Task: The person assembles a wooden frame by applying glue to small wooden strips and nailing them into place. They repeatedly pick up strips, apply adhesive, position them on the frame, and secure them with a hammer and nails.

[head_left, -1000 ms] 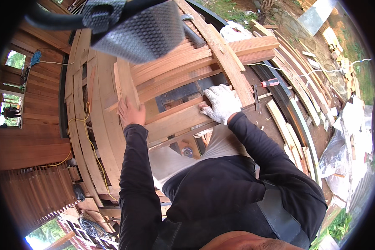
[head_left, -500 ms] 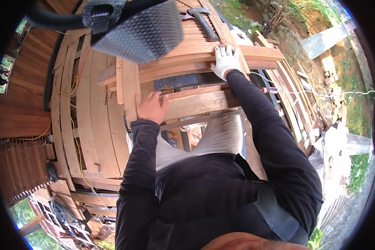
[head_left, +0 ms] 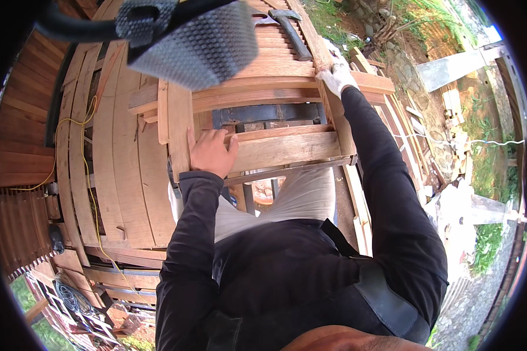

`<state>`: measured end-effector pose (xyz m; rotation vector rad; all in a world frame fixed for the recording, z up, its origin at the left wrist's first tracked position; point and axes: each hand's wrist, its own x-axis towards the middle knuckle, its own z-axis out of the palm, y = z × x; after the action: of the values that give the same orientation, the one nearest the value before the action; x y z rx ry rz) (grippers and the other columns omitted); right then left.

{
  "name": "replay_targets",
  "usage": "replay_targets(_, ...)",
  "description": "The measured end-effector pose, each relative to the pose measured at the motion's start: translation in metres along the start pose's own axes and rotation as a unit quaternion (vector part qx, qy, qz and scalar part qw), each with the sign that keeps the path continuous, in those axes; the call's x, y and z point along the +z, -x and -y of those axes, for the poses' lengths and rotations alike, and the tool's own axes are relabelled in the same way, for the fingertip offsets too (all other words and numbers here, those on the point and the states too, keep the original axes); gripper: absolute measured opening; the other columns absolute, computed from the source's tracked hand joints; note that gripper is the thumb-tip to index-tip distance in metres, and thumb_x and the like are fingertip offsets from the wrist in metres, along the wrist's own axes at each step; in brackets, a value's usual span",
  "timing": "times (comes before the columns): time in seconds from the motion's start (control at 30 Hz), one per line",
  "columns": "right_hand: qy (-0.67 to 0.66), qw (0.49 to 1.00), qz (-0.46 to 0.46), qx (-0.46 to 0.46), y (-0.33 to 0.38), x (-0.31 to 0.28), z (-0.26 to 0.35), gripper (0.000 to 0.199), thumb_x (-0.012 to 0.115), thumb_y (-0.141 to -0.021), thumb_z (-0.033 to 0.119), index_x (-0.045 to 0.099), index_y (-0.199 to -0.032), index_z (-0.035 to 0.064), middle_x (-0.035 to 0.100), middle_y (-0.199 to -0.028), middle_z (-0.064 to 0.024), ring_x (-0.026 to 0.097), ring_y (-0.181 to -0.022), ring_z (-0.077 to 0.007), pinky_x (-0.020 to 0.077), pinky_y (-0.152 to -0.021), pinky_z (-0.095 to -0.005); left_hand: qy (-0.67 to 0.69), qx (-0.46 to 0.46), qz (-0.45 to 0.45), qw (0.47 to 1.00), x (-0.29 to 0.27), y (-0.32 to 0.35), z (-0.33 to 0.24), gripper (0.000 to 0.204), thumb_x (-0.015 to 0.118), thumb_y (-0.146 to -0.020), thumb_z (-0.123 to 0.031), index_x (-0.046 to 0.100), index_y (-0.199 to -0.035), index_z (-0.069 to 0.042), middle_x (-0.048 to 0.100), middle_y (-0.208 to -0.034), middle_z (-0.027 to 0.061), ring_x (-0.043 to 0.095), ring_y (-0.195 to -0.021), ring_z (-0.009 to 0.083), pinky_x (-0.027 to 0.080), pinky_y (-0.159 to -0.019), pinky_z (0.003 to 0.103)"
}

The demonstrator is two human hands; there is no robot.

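My bare left hand (head_left: 212, 153) lies on the near left part of a wooden frame, fingers spread over the near crosspiece (head_left: 287, 147) beside the left upright board (head_left: 178, 123). On the right, my right hand (head_left: 338, 79) wears a white glove and grips the long right-hand plank (head_left: 335, 114), thumb on top and fingers over its outer side. Some of those fingers are hard to make out. Beyond the hands, a hammer-like tool (head_left: 295, 41) with a dark head and handle rests on ribbed boards (head_left: 273, 54). Another crosswise board (head_left: 257, 86) spans the frame between the two sides.
A dark blurred textured object (head_left: 199, 47) hangs close at the top and hides part of the boards. Wooden decking (head_left: 114, 158) with a yellow cord (head_left: 91, 193) lies to the left. Loose planks (head_left: 404, 140), a white cord and rocky ground are at the right.
My right hand has moved from the crosswise board outward onto the right-hand plank. My left hand keeps its place. The red-handled screwdriver seen before near my right arm no longer shows.
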<state>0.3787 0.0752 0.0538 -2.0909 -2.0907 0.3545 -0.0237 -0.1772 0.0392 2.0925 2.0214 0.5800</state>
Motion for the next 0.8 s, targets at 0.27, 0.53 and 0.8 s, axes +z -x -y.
replay_targets(0.27, -0.066, 0.995, -0.052, -0.044, 0.008, 0.012, 0.024, 0.082, 0.080, -0.079, 0.043, 0.059, -0.142, -0.0061, 0.066, -0.137, -0.0318, 0.063, -0.130, -0.0434, 0.0471, -0.113, -0.0447, 0.005, -0.016, 0.010, 1.000, -0.009, 0.001, 0.000, 0.035, 0.066, -0.099, -0.039, 0.078, -0.114, -0.010, 0.078, -0.109, 0.0080, 0.072, -0.109, 0.0271, 0.024, -0.129, 0.057)
replay_targets(0.53, 0.089, 0.994, -0.058, -0.027, 0.106, 0.029, 0.025, 0.098, 0.079, -0.080, 0.031, 0.036, -0.161, -0.0058, 0.039, -0.164, -0.0350, 0.038, -0.153, -0.0489, 0.0320, -0.128, -0.0484, 0.039, 0.007, -0.025, 0.999, -0.008, 0.006, 0.001, 0.031, 0.067, -0.100, -0.035, 0.076, -0.114, -0.009, 0.077, -0.109, 0.0072, 0.071, -0.110, 0.0269, 0.025, -0.129, 0.057)
replay_targets(0.8, 0.124, 0.990, -0.067, -0.027, 0.112, 0.028, 0.043, 0.090, 0.076, -0.084, 0.028, 0.041, -0.162, 0.0009, 0.040, -0.161, -0.0377, 0.043, -0.149, -0.0511, 0.0377, -0.124, -0.0483, 0.088, 0.016, -0.022, 0.996, -0.014, 0.008, 0.001, 0.030, 0.070, -0.097, -0.033, 0.075, -0.115, -0.008, 0.076, -0.109, 0.0062, 0.071, -0.109, 0.0262, 0.024, -0.128, 0.062)
